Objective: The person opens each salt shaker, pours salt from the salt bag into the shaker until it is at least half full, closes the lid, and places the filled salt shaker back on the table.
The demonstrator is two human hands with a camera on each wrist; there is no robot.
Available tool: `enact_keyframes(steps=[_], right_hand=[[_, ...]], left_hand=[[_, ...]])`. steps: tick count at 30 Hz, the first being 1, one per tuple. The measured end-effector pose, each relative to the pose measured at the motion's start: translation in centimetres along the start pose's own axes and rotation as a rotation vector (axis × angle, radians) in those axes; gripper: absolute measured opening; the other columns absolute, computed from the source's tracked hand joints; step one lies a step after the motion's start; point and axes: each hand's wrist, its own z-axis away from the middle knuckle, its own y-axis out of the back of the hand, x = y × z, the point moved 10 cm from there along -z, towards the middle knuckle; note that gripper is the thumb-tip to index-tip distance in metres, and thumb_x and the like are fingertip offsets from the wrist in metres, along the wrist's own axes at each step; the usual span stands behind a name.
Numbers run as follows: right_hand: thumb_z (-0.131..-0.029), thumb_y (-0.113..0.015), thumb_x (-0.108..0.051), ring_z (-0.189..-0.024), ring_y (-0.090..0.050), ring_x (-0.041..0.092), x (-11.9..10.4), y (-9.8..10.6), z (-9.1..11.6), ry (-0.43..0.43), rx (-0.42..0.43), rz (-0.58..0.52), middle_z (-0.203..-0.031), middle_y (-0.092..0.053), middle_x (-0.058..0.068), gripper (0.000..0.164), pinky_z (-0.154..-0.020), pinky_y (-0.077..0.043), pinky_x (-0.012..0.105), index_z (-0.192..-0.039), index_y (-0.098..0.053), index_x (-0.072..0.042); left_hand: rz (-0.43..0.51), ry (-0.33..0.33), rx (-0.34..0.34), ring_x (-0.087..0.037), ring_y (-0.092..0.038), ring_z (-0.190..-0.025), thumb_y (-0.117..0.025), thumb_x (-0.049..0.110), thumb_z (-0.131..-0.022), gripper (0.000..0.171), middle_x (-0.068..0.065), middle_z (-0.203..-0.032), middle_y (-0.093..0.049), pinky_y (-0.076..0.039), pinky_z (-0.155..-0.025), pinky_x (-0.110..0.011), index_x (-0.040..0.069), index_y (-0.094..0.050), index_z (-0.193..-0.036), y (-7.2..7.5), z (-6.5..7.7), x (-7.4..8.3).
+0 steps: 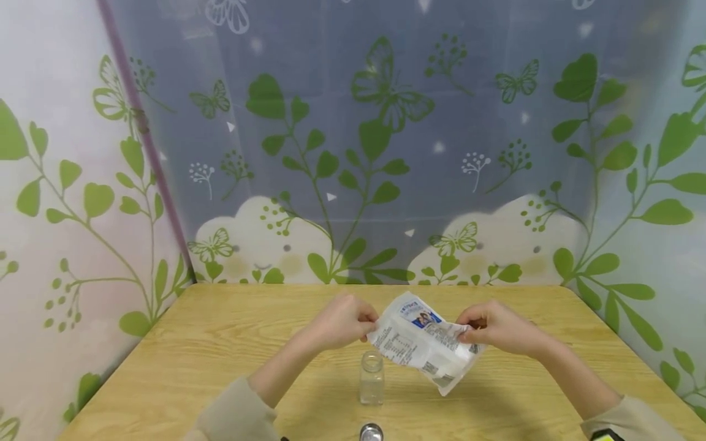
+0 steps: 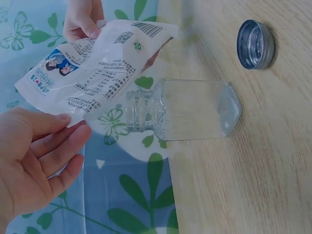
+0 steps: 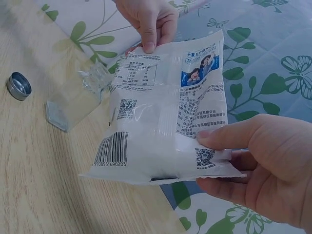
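Note:
Both hands hold a white printed plastic packet (image 1: 405,343) in the air, tilted, over the table. My left hand (image 1: 343,321) pinches one corner between thumb and fingers. At the opposite end my right hand (image 1: 501,327) grips the packet's edge, thumb on the printed face in the right wrist view. Rows of text, a blue picture and a barcode (image 3: 111,148) cover that face. Just below and beside the left corner stands a clear glass bottle (image 1: 372,387), upright, its mouth uncovered. The packet's contents are hidden.
A silver metal screw lid (image 1: 371,432) lies on the wooden table (image 1: 220,343), nearer the body than the bottle. Printed cloth walls (image 1: 342,153) with leaves and butterflies enclose the table at the back and both sides.

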Motion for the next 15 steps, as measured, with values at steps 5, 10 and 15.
enact_keyframes(steps=[5, 10, 15], right_hand=[[-0.086, -0.064, -0.011, -0.072, -0.061, 0.012, -0.3, 0.1, -0.1, 0.010, 0.004, 0.016, -0.084, -0.066, 0.004, 0.011, -0.061, -0.051, 0.029, -0.093, -0.067, -0.003], [-0.086, -0.064, -0.012, -0.071, -0.060, 0.011, -0.6, 0.2, -0.2, 0.015, 0.000, 0.039, -0.085, -0.066, 0.004, 0.012, -0.060, -0.051, 0.028, -0.093, -0.067, -0.003], [-0.086, -0.065, -0.015, -0.072, -0.058, 0.010, -1.0, 0.0, -0.6, 0.029, -0.001, 0.081, -0.085, -0.065, 0.001, 0.010, -0.061, -0.050, 0.028, -0.091, -0.068, -0.007]], left_hand=[[-0.023, -0.006, 0.023, -0.010, -0.060, -0.055, -0.063, 0.003, -0.083, 0.008, -0.003, -0.070, -0.068, -0.044, -0.049, -0.019, 0.001, -0.071, -0.083, 0.2, 0.1, 0.0], [-0.018, -0.007, 0.030, -0.010, -0.059, -0.055, -0.064, 0.002, -0.082, 0.007, -0.003, -0.069, -0.068, -0.043, -0.048, -0.019, 0.001, -0.071, -0.082, 0.2, 0.5, 0.0], [-0.002, -0.019, 0.041, -0.015, -0.061, -0.056, -0.064, -0.001, -0.081, 0.006, -0.006, -0.071, -0.068, -0.043, -0.047, -0.019, -0.001, -0.070, -0.082, 0.2, 1.1, -0.2]])
